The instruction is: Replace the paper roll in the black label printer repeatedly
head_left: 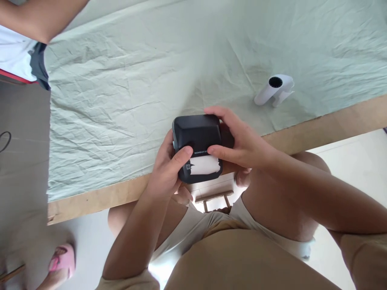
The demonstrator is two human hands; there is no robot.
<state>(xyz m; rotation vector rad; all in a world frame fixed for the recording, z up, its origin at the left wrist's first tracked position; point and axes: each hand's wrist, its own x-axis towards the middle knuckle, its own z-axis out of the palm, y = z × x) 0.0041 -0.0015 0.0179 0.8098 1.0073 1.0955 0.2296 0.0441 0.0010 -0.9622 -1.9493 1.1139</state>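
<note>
Between my two hands is a black label printer point(198, 135) with rounded corners and small light lettering on its lid. A torn-edged strip of white paper point(204, 165) shows at the side nearer my body. My left hand point(169, 165) grips the printer's left side, its thumb resting on top. Around the right side curls my right hand point(234, 139), the thumb on the lid near the lettering and the fingers at the far corner. The printer is held at the table's near edge; its underside is hidden.
A partly unrolled white paper roll point(276, 90) with a black core end stands on the pale green tablecloth point(121, 100). The wooden table edge point(99, 197) runs across in front of me. Another person's arm point(42, 16) reaches in at the upper left. A pink slipper point(63, 259) is on the floor.
</note>
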